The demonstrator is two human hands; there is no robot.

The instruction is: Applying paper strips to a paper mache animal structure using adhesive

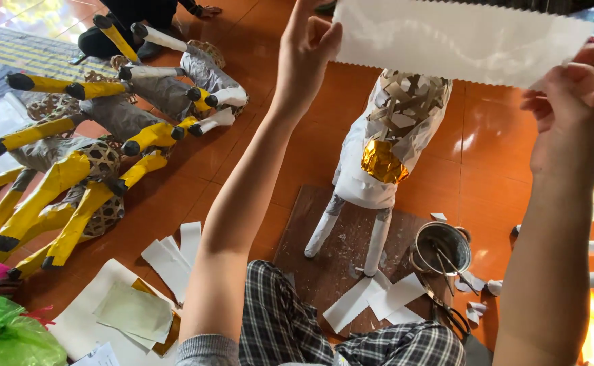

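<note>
So the orange tiled floor [500,149] takes up basically everything here, way down below both hands. Off past the left hand, on that side, there's a big heap of woven animal figures [87,156] lying on their sides, grey paper bodies with yellow legs and black hooves sticking out everywhere.

Held up high between the hands is a long white paper strip [456,41] with zigzag-cut edges, stretched out flat. The left hand [308,51] is closed on its left end, thumb pinched against the fingers. The right hand [578,108] has the other end, fingers curled in around the lower right corner.

Right underneath the strip, between the two forearms, stands a half-covered paper animal [385,149], white paper on the body, bare woven lattice up top, and a gold foil patch [382,163] on the front. It's upright on a brown wooden board [324,251].

Below the right hand, beside the board, is a small metal pot [443,247] with a stick or brush in it, and scissors [449,312] just near that. Loose white paper scraps [385,298] lie at the animal's feet, more below the left elbow. A green plastic bag [5,332] sits in the far corner.
</note>
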